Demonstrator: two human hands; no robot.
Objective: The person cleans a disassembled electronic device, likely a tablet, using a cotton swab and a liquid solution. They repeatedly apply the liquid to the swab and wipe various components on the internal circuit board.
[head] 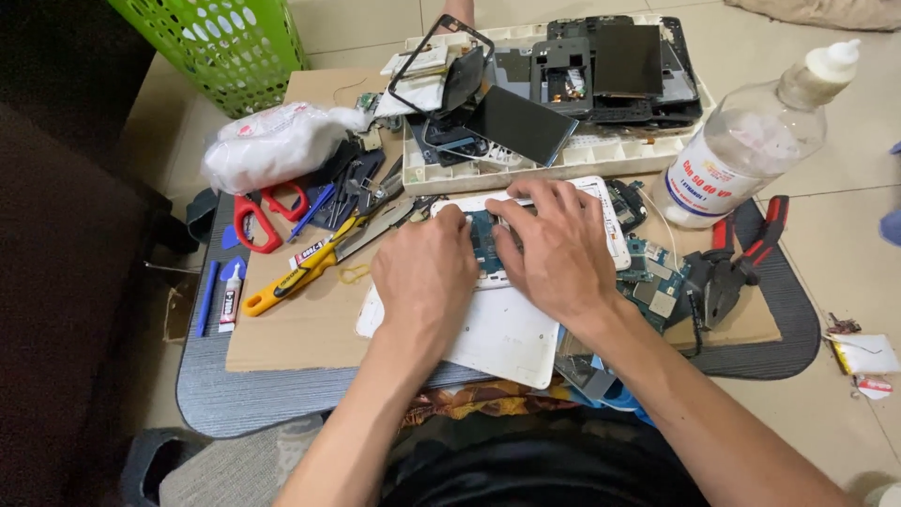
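Here both hands press flat, fingers spread, on an opened white phone below a white tray of phone parts.

Both my forearms reach forward side by side. My left hand is palm down, fingers curled, and my right hand is palm down with fingers spread flat.

Bright, even indoor light falls from above and leaves only soft, short shadows under the hands and tools. Mild glare sits on the clear plastic bottle and on the dark glass panel. The left edge drops into deep shadow. The centre is sharp; the corners bend and soften slightly.
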